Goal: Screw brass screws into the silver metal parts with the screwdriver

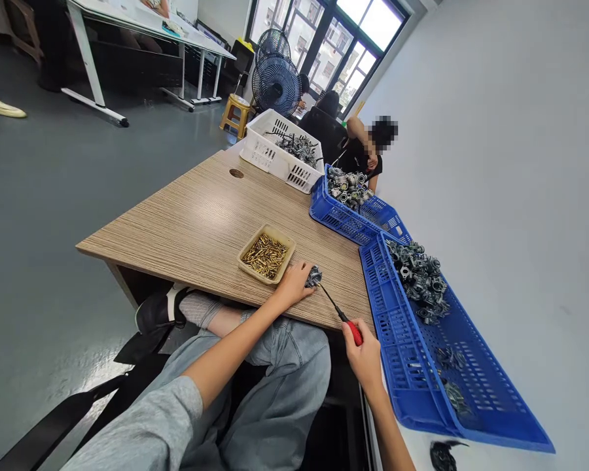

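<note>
My left hand is closed around a small grey metal part near the front edge of the wooden table. In my right hand is a screwdriver with a red and black handle. Its dark shaft points up and left, and its tip meets the metal part or lies right beside it; a tiny brass-coloured spot shows there. Just left of the part sits a shallow tray full of small brass screw-like pieces. My left fingers hide some of the grey part.
Along the right stand two blue crates with grey metal parts. A white crate with more parts is at the table's far end. Beyond are fans, a yellow stool and other people. A black object lies lower right.
</note>
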`<state>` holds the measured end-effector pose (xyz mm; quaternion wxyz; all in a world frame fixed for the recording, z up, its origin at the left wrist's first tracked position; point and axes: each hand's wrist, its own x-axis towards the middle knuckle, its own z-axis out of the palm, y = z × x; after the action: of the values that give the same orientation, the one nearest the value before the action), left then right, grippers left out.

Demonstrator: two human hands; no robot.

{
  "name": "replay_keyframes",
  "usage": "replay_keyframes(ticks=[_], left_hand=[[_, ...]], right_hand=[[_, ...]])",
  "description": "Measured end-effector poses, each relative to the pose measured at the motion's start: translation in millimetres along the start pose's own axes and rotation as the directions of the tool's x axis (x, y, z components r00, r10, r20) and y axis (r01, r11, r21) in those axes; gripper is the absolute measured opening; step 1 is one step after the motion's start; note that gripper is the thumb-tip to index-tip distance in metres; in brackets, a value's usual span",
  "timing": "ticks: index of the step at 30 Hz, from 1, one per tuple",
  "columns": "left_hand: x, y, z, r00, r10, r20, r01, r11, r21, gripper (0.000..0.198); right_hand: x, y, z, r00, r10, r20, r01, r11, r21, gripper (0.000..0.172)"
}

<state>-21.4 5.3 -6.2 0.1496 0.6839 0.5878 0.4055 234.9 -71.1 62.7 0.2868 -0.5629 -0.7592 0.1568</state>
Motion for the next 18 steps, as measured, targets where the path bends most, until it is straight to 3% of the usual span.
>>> replay_keyframes(ticks=[5, 12, 18], left_hand=[[0, 1, -1.5, 1.0, 0.0, 0.006, 0.0, 1.0, 0.006, 0.059], [-1, 1, -1.6, 1.0, -0.011, 0.008, 0.011, 1.0, 0.007, 0.061], [0, 1, -0.7, 1.0, -0.015, 0.005, 0.015, 1.0, -0.009, 0.06]], right_hand=[[3, 3, 3, 0.999, 0.014, 0.04, -0.017, 0.996, 0.085, 0.053], [6, 4, -12, 1.0, 0.01, -0.012, -0.009, 0.999, 0.041, 0.051], [6, -4, -10, 1.0, 0.006, 0.014, -0.007, 0.999, 0.042, 0.049]])
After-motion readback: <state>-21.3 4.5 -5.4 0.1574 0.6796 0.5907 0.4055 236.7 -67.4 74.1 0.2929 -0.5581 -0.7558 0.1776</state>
